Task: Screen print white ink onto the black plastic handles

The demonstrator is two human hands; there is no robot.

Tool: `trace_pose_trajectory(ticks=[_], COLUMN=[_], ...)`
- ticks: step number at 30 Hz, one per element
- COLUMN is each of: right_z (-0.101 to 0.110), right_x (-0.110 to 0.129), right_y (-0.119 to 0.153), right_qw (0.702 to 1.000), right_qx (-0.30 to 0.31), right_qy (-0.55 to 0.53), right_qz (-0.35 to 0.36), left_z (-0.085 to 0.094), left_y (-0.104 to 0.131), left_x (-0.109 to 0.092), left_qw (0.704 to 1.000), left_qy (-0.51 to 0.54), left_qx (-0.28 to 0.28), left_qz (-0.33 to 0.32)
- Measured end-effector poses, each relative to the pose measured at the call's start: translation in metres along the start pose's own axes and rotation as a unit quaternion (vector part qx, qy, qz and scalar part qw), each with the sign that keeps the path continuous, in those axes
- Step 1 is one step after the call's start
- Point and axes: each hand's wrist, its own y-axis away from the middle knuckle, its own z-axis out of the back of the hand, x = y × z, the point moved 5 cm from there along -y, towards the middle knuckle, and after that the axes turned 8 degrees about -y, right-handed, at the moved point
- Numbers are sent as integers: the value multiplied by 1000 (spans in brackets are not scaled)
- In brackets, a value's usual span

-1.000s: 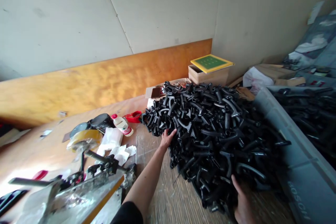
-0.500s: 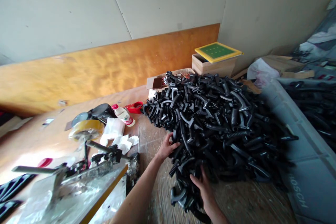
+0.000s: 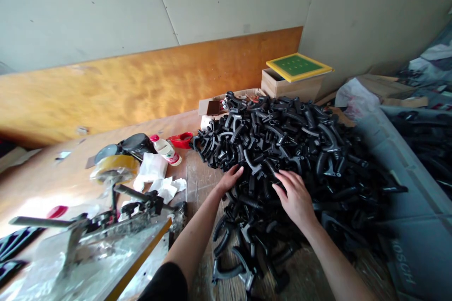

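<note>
A large heap of black curved parts (image 3: 254,138), several with ribbed, spring-like sections, is piled on the wooden worktop (image 3: 208,183). At the heap's left edge my left hand (image 3: 230,179) rests against the parts, fingers stretched out and partly hidden among them. My right hand (image 3: 295,197) reaches over the middle of the heap, its thumb and fingers apart and touching the parts. Neither hand shows a part gripped in it. Closer to me, looser black parts (image 3: 233,270) lie spread between my forearms.
On the right stands a grey plastic crate (image 3: 406,188) holding more black parts. To the left are a clamp-like metal fixture (image 3: 141,202), a bottle with a red cap (image 3: 165,149), yellow tape (image 3: 118,169) and a red tape dispenser (image 3: 181,140). Behind sits a wooden box (image 3: 278,88) beneath a green-and-yellow board (image 3: 300,67).
My right hand has moved up and away from me onto the heap's middle. My left hand has shifted slightly farther away. Parts at the near edge have spread out towards me.
</note>
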Motion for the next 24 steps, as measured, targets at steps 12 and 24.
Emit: trace_pose_trajectory(ticks=[12,24], right_z=[-56,-96], right_x=[5,65], right_y=[-65,19], right_qw=[950,947], right_qx=[133,223], right_qy=[283,221], right_qz=[-10,65], left_z=[-25,-9], left_y=[-14,99], left_x=[8,43], left_qw=[988,986], left_qy=[-143,-143], left_qx=[54,80], left_qz=[-13,-31])
